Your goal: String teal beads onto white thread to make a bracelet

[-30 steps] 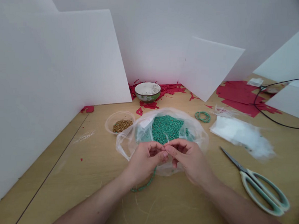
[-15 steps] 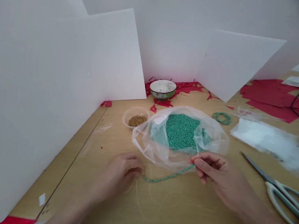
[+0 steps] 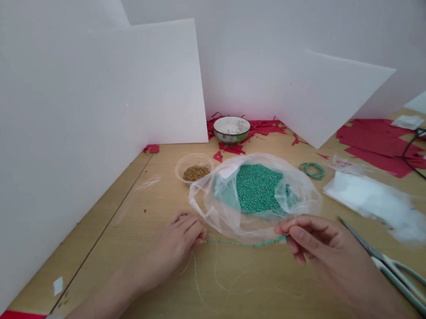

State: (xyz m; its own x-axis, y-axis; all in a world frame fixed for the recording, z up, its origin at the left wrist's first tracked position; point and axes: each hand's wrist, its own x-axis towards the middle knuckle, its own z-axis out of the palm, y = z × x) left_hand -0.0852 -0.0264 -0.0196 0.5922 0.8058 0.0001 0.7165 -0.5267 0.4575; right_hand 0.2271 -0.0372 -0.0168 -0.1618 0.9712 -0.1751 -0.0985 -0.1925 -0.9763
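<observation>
Between my two hands runs a string of small green beads, slightly sagging just in front of the plastic bag. My left hand is closed on the thread at its left end; loose pale thread trails below onto the table. My right hand pinches the other end between thumb and forefinger. Right behind the strand lies an open clear plastic bag with a heap of green beads in it. A clear round tub of gold-brown beads stands at the bag's left.
Scissors lie by my right forearm. Coiled green bead strands and white plastic packets sit at the right. Behind are a bowl, red paper scraps and leaning white boards.
My hands have moved slightly apart, the right one rightward. The bead strand is now straighter, its beads spread out further to the left. The view has shifted a little.
</observation>
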